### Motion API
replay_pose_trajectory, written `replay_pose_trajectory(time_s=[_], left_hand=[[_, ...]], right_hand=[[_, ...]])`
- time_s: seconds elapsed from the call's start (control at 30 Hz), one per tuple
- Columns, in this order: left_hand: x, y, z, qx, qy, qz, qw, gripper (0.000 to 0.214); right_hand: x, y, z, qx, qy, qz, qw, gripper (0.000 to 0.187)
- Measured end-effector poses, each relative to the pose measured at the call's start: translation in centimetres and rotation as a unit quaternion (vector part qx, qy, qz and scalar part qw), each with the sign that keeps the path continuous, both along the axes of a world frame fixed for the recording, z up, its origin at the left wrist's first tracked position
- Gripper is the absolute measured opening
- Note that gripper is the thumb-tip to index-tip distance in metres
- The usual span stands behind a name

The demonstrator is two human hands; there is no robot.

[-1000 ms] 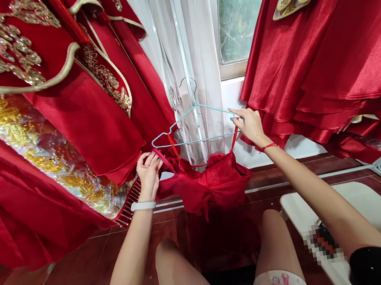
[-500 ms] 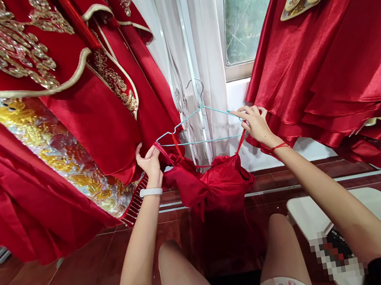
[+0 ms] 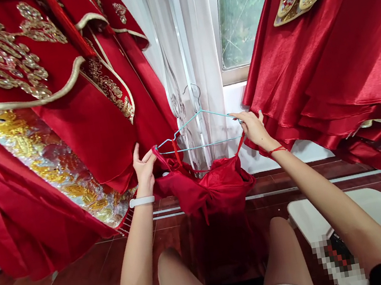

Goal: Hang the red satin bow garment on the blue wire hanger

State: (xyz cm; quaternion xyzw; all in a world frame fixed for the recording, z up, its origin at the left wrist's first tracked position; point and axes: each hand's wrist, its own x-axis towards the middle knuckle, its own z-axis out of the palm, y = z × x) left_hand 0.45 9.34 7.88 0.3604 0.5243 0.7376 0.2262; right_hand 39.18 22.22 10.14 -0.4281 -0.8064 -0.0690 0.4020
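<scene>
A light-blue wire clothes hanger (image 3: 200, 110) with a silver hook is spread between my two hands. From it hangs a red dress (image 3: 224, 183) with thin straps and a gathered bodice; its lower part drops into shadow between my knees. At the hanger's left end, my left hand (image 3: 145, 170) pinches a red shoulder strap (image 3: 163, 160) with thumb and finger. A second red strap (image 3: 176, 152) loops over the left arm of the wire. My right hand (image 3: 254, 127) grips the hanger's right end, where another strap (image 3: 241, 145) runs down to the bodice.
Red gowns with gold embroidery (image 3: 77, 147) hang close on the left. More red garments (image 3: 330, 59) hang on the right. Behind are a white curtain (image 3: 206, 51) and a window (image 3: 243, 5). A white stool (image 3: 375, 208) with a partly blurred dark item stands at lower right.
My left hand has moved slightly left and down, drawing the strap and the dress's left side outward. The right hand still holds the hanger's right end.
</scene>
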Motion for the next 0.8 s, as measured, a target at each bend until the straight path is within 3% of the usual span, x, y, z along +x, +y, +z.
replay_pose_trajectory(time_s=[0.13, 0.23, 0.43, 0.53, 0.8], left_hand=[[0.1, 1.5, 2.3, 0.002, 0.071, -0.05, 0.996, 0.117], [0.8, 3.2, 3.8, -0.006, 0.14, -0.128, 0.982, 0.124], [2.2, 4.5, 5.4, -0.052, 0.325, -0.263, 0.907, 0.092], [2.3, 3.8, 5.1, -0.061, 0.369, -0.26, 0.89, 0.077], [3.5, 2.9, 4.1, -0.084, 0.424, -0.142, 0.891, 0.031]], right_hand=[[0.0, 1.1, -0.5, 0.006, 0.005, 0.014, 1.0, 0.062], [-0.1, 1.6, -0.6, -0.01, -0.011, 0.003, 1.0, 0.063], [-0.1, 1.1, -0.2, -0.03, 0.019, 0.026, 0.999, 0.064], [-0.1, 0.7, 0.0, -0.021, 0.041, 0.042, 0.998, 0.062], [-0.2, -0.8, 0.6, -0.015, 0.011, 0.021, 1.0, 0.055]])
